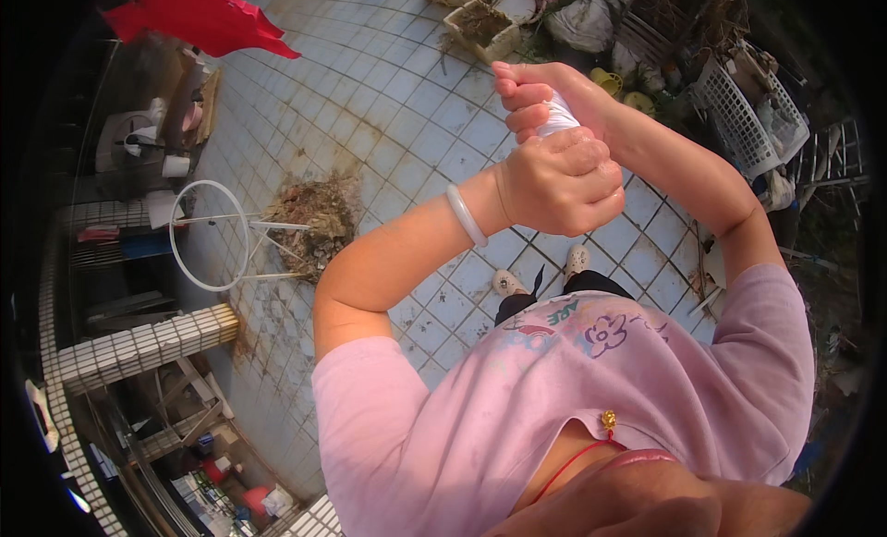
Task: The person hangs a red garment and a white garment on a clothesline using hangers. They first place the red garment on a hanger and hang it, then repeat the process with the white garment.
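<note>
A wet white cloth [558, 116], twisted tight, spans the short gap between my hands, held up in front of my chest above the tiled floor. My left hand [565, 183] is closed in a fist around the nearer end, its back towards me. Just beyond it, my right hand [533, 97] wraps the farther end with curled fingers. Most of the cloth is hidden inside both fists. Water glistens on my skin. On my left wrist sits a pale bangle [466, 215].
Pale blue floor tiles [429, 190] lie below. At left stand a round white-rimmed rack [209, 287] and a tiled ledge [145, 343]. Red fabric [208, 20] hangs at upper left. A soil-filled planter [483, 29] and a white plastic basket [738, 114] stand at upper right.
</note>
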{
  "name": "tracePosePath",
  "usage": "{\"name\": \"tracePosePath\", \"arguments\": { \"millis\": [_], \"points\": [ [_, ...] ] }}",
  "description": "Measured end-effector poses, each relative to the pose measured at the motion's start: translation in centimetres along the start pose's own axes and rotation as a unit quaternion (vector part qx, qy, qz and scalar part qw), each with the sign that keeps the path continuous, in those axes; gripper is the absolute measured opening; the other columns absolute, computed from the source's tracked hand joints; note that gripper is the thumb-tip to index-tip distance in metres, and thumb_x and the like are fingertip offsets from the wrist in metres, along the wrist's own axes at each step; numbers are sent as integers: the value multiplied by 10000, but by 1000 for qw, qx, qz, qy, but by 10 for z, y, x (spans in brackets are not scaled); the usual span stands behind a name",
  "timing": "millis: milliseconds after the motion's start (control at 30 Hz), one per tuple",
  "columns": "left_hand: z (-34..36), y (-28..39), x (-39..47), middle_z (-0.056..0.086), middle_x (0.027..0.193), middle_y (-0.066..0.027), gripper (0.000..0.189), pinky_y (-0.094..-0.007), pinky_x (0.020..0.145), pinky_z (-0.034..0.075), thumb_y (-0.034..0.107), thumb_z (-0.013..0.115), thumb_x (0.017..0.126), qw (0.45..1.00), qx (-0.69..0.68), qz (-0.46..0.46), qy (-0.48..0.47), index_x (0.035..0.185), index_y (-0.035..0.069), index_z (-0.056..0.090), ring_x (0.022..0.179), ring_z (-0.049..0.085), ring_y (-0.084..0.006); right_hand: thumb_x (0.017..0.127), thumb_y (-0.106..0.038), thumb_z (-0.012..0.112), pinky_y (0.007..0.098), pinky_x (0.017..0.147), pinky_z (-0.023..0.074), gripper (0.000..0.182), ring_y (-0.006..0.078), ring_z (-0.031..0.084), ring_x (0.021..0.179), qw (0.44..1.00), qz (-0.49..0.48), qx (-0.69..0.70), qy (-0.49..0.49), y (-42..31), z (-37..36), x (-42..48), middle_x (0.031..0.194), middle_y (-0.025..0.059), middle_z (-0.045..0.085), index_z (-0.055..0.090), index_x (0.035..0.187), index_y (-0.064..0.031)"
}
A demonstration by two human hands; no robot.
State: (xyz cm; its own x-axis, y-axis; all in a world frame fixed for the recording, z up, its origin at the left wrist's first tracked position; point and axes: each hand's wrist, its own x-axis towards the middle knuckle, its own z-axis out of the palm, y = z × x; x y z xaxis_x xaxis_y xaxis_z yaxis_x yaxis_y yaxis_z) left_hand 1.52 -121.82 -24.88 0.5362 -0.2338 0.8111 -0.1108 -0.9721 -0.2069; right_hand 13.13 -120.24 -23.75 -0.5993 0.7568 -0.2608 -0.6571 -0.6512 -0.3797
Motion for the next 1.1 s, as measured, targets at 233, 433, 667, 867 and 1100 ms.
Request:
{"name": "tracePosePath", "arguments": {
  "millis": [233, 433, 667, 867, 1100],
  "points": [
    [23, -14, -27, 500, 616, 16, 78, -272, 590, 488, 195, 592, 550, 977, 3, 84, -197, 539, 143, 535, 628, 534, -149, 930, -245, 513, 208, 474, 399, 233, 66, 472, 509, 882, 58, -447, 134, -14, -1, 27, 574, -22, 484, 526, 771, -74],
    [43, -26, -66, 669, 763, -132, 190, -400, 603, 512, 217, 570, 712, 915, -1, 55, -401, 716, 59, 675, 719, 644, -265, 928, -255, 517, 215, 477, 405, 225, 75, 482, 519, 858, 92, -497, 93, -6, -16, 52, 598, -12, 501, 532, 795, -74],
    [57, -11, -88, 634, 635, -115, 142, -396, 577, 509, 183, 582, 648, 905, 8, -1, -426, 620, 71, 666, 636, 639, -268, 926, -267, 522, 223, 481, 412, 220, 86, 495, 530, 859, 91, -492, 111, 8, -12, 41, 626, -1, 521, 540, 822, -75],
    [68, -13, -101, 638, 635, -129, 127, -398, 581, 516, 164, 582, 663, 882, -37, -12, -469, 645, 68, 662, 617, 642, -260, 925, -277, 526, 229, 485, 417, 219, 95, 506, 540, 855, 98, -498, 105, 11, -14, 41, 650, 9, 539, 546, 845, -75],
    [88, -8, -121, 620, 609, -77, 90, -338, 499, 476, 111, 587, 731, 871, -21, -12, -490, 722, 76, 669, 555, 610, -207, 923, -290, 531, 237, 489, 424, 221, 106, 518, 552, 855, 105, -494, 118, 17, -21, 38, 678, 21, 559, 553, 873, -75]
  ]
}}
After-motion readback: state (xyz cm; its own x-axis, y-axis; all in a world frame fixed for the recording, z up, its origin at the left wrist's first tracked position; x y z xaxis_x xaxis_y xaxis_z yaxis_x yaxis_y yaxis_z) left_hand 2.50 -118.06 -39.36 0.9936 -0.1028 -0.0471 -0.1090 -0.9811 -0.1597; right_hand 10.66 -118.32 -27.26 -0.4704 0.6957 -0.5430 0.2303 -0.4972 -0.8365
